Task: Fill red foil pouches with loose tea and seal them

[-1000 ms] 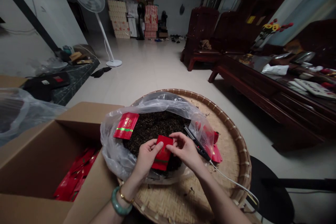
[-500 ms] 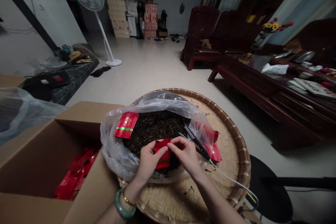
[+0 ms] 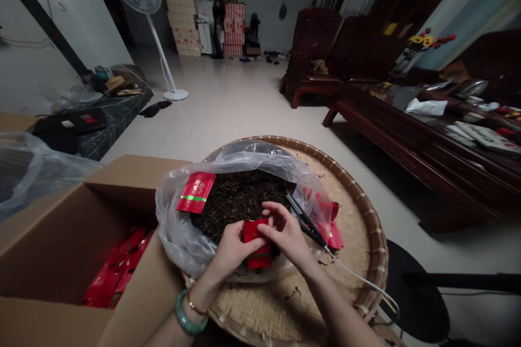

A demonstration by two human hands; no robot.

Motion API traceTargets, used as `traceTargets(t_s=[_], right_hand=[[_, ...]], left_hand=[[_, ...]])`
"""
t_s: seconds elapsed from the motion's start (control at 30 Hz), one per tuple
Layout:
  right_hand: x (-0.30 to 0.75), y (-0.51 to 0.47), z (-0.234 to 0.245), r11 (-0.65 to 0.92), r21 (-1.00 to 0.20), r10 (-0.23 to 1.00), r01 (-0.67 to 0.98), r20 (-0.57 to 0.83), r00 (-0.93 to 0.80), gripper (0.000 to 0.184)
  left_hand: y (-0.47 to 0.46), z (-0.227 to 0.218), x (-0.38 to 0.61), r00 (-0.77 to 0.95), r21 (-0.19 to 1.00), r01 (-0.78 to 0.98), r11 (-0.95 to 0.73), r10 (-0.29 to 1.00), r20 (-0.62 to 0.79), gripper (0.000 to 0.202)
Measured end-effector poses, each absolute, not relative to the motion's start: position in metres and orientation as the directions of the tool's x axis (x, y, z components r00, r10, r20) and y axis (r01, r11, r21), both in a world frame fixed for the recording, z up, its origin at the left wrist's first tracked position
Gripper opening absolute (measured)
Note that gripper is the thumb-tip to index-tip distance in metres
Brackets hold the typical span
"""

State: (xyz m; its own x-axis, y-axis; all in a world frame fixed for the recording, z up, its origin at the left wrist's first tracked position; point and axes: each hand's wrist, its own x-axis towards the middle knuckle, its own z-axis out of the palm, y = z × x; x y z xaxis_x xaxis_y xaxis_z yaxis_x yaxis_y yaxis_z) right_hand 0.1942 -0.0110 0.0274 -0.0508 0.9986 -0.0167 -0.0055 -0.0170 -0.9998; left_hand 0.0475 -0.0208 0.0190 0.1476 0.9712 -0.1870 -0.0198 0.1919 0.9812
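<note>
**Red packet (image 3: 259, 256) held over the near side of an open plastic bag (image 3: 179, 241)**

The packet is gripped by the left hand (image 3: 233, 248) between thumb and fingers. The right hand's (image 3: 288, 234) thumb is laid on its upper part, with the forefinger raised; whether that hand is closed behind it cannot be told. Any spilled leaf is presumably caught by the bag. A packet stack (image 3: 197, 193) is rested on the leaves' left edge, probably for easy reach. A corded black tool (image 3: 306, 221) is laid at the bag's right side.

Dark dried leaves (image 3: 240, 195) are contained in the bag, which is supported by a round woven tray (image 3: 352, 214). More red packets (image 3: 116, 268) are held in the cardboard box (image 3: 40, 233).
</note>
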Motion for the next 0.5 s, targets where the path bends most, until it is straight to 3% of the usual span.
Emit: traceTargets(t_s=[0.1,0.27,0.5], right_hand=[[0.1996,-0.0080,0.0260,-0.113,-0.993,0.983,0.040,-0.118,-0.137,0.033],[0.2015,-0.0088,0.0247,-0.201,-0.979,0.978,-0.030,-0.198,-0.066,0.042],[0.2001,-0.0118,0.0268,-0.203,-0.979,0.978,0.000,-0.203,-0.052,0.038]], left_hand=[[-0.0191,0.0218,0.0451,0.210,0.968,-0.082,0.235,0.954,-0.214,0.032],[-0.0182,0.0187,0.0445,0.199,0.957,-0.126,0.263,0.951,-0.236,0.040],[-0.0200,0.0148,0.0474,0.138,0.965,-0.130,0.227,0.968,-0.209,0.040]])
